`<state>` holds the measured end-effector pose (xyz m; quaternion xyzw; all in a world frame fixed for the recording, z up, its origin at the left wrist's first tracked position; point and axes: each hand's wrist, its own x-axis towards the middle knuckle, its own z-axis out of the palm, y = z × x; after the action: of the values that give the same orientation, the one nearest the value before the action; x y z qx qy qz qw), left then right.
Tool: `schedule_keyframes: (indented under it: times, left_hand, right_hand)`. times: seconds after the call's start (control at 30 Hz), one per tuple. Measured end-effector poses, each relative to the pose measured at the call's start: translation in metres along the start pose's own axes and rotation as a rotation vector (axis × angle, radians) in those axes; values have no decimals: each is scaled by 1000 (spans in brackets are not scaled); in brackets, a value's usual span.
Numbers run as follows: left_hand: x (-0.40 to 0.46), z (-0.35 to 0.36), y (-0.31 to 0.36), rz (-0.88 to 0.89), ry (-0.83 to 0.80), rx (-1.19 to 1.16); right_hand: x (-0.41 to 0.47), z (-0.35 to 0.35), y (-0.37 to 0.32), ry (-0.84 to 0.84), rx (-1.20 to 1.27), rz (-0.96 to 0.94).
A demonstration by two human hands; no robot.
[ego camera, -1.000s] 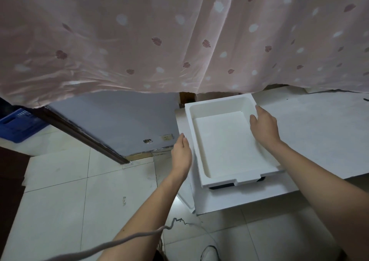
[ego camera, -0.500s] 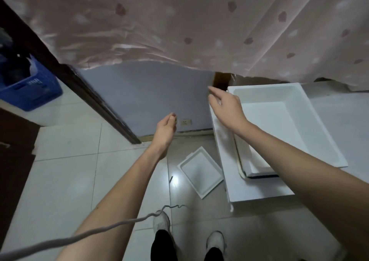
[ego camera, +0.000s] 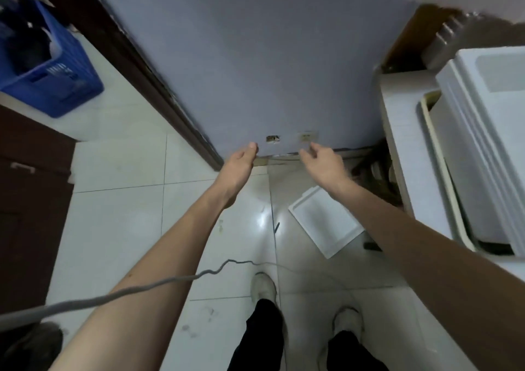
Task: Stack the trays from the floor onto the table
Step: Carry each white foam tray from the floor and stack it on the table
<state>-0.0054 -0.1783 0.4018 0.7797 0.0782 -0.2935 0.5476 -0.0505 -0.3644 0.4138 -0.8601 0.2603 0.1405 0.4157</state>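
A white tray (ego camera: 326,221) lies flat on the tiled floor, turned at an angle, just left of the table. On the white table (ego camera: 406,149) at the right stands a stack of white trays (ego camera: 480,149). My left hand (ego camera: 238,169) and my right hand (ego camera: 324,163) are stretched forward above the floor, both empty with fingers loosely apart. My right forearm crosses over the floor tray's right corner.
A blue crate (ego camera: 42,67) sits at the upper left beside a dark wooden door frame (ego camera: 147,81). A dark cabinet (ego camera: 31,200) stands at the left. A grey cord (ego camera: 142,285) trails across the floor. My feet (ego camera: 306,308) stand below the tray.
My right hand has left the stacked tray on the table and swung left. My view has tilted down to the floor, bringing the floor tray and my feet into sight.
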Motion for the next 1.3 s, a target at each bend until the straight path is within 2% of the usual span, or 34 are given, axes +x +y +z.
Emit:
schedule_keyframes:
  times: [0.13, 0.3, 0.5, 0.67, 0.77, 0.87, 0.97, 1.03, 1.17, 1.3]
  left_hand:
    - [48, 23, -46, 9, -29, 54]
    - [120, 81, -120, 27, -122, 84]
    - [211, 148, -218, 38, -231, 270]
    - [298, 199, -298, 110, -243, 357]
    - [339, 229, -330, 149, -285, 413]
    - [374, 259, -366, 111, -334, 519]
    - [394, 283, -401, 90, -367, 710]
    - [398, 295, -418, 86, -398, 769]
    - [396, 292, -422, 64, -381, 749]
    - [380, 256, -386, 85, -303, 615]
  right_hand:
    - [31, 53, 63, 6, 31, 87]
    - [71, 129, 170, 90, 79, 170]
    - [120, 206, 317, 88, 11, 263]
    - [162, 243, 463, 301, -49, 403]
    - [183, 260, 526, 406, -45, 527]
    - [195, 278, 578, 475, -21, 631]
    - [195, 286, 603, 469, 102, 717]
    - [194, 291, 614, 396, 177, 802]
    - [193, 291, 607, 306, 227, 892]
    - [190, 283, 564, 427, 268, 762]
